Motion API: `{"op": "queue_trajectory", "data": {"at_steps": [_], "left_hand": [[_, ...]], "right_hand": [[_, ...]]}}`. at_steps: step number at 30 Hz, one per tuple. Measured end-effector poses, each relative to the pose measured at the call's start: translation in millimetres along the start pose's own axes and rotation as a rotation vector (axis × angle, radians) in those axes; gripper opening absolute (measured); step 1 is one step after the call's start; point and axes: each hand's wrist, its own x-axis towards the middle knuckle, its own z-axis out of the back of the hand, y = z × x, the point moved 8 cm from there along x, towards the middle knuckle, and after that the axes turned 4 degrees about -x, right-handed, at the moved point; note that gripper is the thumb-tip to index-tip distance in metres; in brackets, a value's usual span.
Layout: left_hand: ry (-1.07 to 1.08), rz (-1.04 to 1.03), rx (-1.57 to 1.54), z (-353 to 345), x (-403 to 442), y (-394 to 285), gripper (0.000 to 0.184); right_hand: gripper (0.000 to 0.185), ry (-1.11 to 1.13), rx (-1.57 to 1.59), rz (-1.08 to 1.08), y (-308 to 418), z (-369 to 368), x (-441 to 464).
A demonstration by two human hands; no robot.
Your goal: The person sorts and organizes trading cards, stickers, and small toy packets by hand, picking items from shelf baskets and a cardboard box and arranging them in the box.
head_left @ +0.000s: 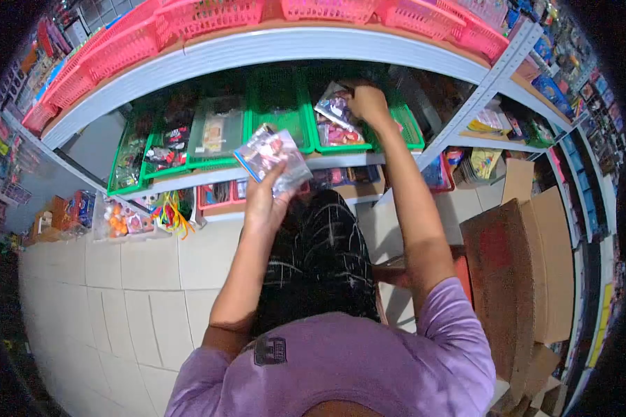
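My left hand (267,203) is closed on several clear plastic packets (275,156) with small pink and pale items inside, held in front of the shelf. My right hand (368,104) reaches into a green basket (351,148) on the middle shelf. Its fingers are on a clear packet (335,104) with dark and purplish contents, tilted above other packets (342,135) in that basket. Left of it stands another green basket (285,124) with a few items low inside.
Pink baskets (209,17) line the upper shelf (257,51). More green baskets stand at the left. Below are a clear bin (118,221) and colourful cords (174,214). An open cardboard box (515,257) stands at the right, near a metal post (494,76).
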Motion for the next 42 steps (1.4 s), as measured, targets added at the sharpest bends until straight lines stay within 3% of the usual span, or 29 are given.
{"op": "queue_trajectory", "data": {"at_steps": [2, 5, 6, 9, 11, 13, 15, 17, 24, 29, 31, 34, 37, 40, 42], "left_hand": [[-0.005, 0.017, -0.036, 11.5, 2.2, -6.2, 0.043], [0.022, -0.040, -0.033, 4.5, -9.5, -18.2, 0.044], [0.025, -0.040, -0.026, 5.6, -11.0, -19.2, 0.045], [0.014, -0.021, -0.020, 10.6, -14.6, -19.5, 0.046], [-0.013, -0.037, -0.024, 13.5, -15.2, -20.2, 0.047], [-0.024, -0.063, -0.024, 15.0, -14.5, -21.6, 0.044], [-0.017, -0.099, -0.022, 14.8, -13.4, -22.7, 0.039], [-0.014, -0.098, -0.022, 13.0, -15.6, -26.3, 0.040], [0.016, -0.096, -0.023, 19.0, -16.4, -38.9, 0.040], [-0.038, -0.111, 0.016, 23.2, -21.0, -44.4, 0.043], [-0.054, -0.111, 0.010, 28.2, -19.1, -42.0, 0.042], [-0.047, -0.097, 0.024, 34.6, -13.8, -36.9, 0.041], [-0.062, -0.112, 0.077, 39.6, -14.4, -37.9, 0.039], [-0.076, -0.128, 0.138, 44.7, -15.1, -40.1, 0.038], [-0.060, -0.101, 0.115, 48.9, -13.4, -37.9, 0.038]], "right_hand": [[0.033, 0.086, -0.160, 0.102, 17.4, -7.5, -5.4], [0.029, -0.071, -0.126, 0.074, 35.4, 16.1, -15.7], [0.028, -0.249, -0.050, 0.090, 43.8, 32.4, -25.4], [0.026, 0.021, 0.769, 0.224, 91.2, 59.2, -73.2], [0.026, 0.269, 0.628, 0.618, 126.0, 35.3, -114.2], [0.023, 0.493, 0.205, 0.600, 146.7, -12.2, -146.7], [0.021, 0.248, -0.037, 0.474, 144.7, -77.8, -155.4], [0.021, 0.219, -0.072, 0.500, 143.0, -151.4, -172.6], [0.028, 0.167, 0.314, 0.365, 130.0, -297.4, -197.6], [0.023, 0.119, -0.065, 0.443, 128.8, -350.2, -201.2], [0.022, 0.121, -0.093, 0.428, 136.5, -319.8, -201.6], [0.017, -0.075, 0.031, 0.265, 132.8, -280.3, -183.8], [0.020, 0.225, -0.042, 0.461, 144.0, -229.4, -188.9], [0.030, 0.571, 0.090, 0.397, 148.6, -106.4, -192.1], [0.034, 0.466, 0.352, 0.525, 151.3, -22.6, -186.8]]}}
